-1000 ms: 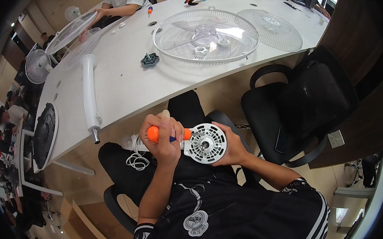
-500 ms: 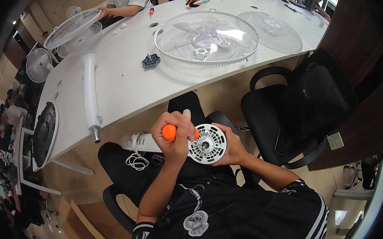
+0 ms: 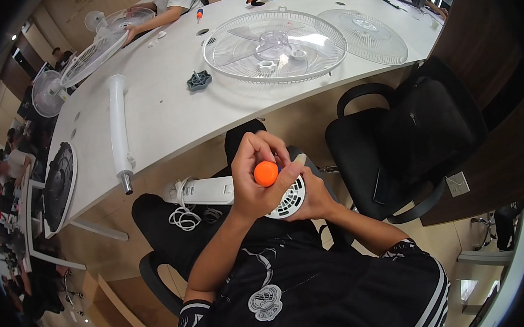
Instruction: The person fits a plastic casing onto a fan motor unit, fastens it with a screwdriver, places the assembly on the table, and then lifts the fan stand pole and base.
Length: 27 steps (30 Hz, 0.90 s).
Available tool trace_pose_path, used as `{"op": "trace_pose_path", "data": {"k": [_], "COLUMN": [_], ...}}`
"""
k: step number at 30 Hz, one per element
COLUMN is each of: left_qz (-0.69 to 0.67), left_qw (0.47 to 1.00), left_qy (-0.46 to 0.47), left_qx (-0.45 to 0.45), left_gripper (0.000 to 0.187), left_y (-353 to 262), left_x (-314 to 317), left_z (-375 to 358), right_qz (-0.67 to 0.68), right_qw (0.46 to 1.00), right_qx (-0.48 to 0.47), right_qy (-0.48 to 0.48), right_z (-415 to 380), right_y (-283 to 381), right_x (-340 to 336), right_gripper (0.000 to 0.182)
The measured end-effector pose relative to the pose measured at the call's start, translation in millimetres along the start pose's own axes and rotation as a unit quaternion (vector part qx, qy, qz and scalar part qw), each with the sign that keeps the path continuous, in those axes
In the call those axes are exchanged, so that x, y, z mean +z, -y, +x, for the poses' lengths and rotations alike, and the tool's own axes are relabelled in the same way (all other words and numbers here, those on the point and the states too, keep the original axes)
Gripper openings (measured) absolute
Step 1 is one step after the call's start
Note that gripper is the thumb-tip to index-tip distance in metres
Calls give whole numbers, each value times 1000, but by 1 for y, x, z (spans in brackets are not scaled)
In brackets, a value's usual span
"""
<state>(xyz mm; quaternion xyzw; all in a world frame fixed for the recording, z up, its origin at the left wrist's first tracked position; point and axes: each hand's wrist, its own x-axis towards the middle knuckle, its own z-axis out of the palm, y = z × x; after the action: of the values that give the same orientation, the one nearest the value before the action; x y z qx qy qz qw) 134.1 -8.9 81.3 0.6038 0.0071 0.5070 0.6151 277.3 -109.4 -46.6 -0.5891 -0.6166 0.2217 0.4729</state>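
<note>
My left hand (image 3: 252, 179) is closed around a screwdriver with a round orange handle end (image 3: 266, 173). It sits over the fan's motor head, and the screwdriver's tip is hidden. My right hand (image 3: 316, 197) grips the far side of the white slotted motor head (image 3: 293, 202), which is partly covered by my left hand. Left of them, a white fan body with buttons (image 3: 212, 191) lies across my lap, joined to a bundled white cord (image 3: 185, 218).
On the white table (image 3: 168, 130) lie a fan cage with clear blades (image 3: 236, 62), another grille (image 3: 365, 35), a dark knob (image 3: 199, 80), a white pole (image 3: 119, 125) and a black base (image 3: 60, 183). A co-worker (image 3: 172, 9) handles another fan. A black chair (image 3: 358, 150) stands right.
My left hand has shifted right with the screwdriver and now covers much of the motor head. The co-worker's fan grille has tilted and moved lower.
</note>
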Motion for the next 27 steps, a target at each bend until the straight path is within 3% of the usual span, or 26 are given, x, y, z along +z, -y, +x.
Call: {"op": "trace_pose_path", "data": {"k": [3,6,7,8,10,14,16,18,19,20,22,23,26,27], "left_qz": [99,136,98,100,-60,-147,-112,23,102,103,120,81,-221,-223], "left_qw": [991,989,995,995,994,987,993,998,992,991,992,995,973,973], "left_qy": [34,51,15,18,-38,66,47,49,28,31,30,25,13,13], "left_qx": [78,40,-29,-25,-86,-1,0,38,73,76,-37,-59,-60,-60], "left_gripper": [37,45,54,54,57,50,47,43,32,32,38,51,49,49], "left_y": [7,-4,-9,-12,-14,19,19,15,9,5,-4,-7,1,9], "left_x": [-20,-35,-30,-26,-20,-32,-32,-33,-30,-30,-32,-28,-20,-24], "left_z": [3,5,1,2,1,-1,2,7,9,9,8,8,4,4], "right_qz": [11,18,16,14,17,6,6,12,13,13,15,17,20,17], "right_qw": [1000,999,999,999,999,1000,1000,999,999,999,999,999,999,999], "right_qx": [-22,-33,-34,-34,-36,-29,-26,-34,-32,-30,-40,-33,-24,-32], "right_qy": [-6,-8,-10,-12,-15,-10,-9,-10,-11,-13,-21,-16,-16,-16], "right_z": [1,2,3,4,6,4,4,4,4,4,5,5,7,7], "right_y": [0,0,0,1,2,4,8,4,6,8,3,2,4,3], "right_x": [1,1,1,1,2,-1,-3,-1,-2,-2,1,1,1,1], "right_gripper": [116,115,115,114,113,113,112,112,112,112,112,112,112,112]}}
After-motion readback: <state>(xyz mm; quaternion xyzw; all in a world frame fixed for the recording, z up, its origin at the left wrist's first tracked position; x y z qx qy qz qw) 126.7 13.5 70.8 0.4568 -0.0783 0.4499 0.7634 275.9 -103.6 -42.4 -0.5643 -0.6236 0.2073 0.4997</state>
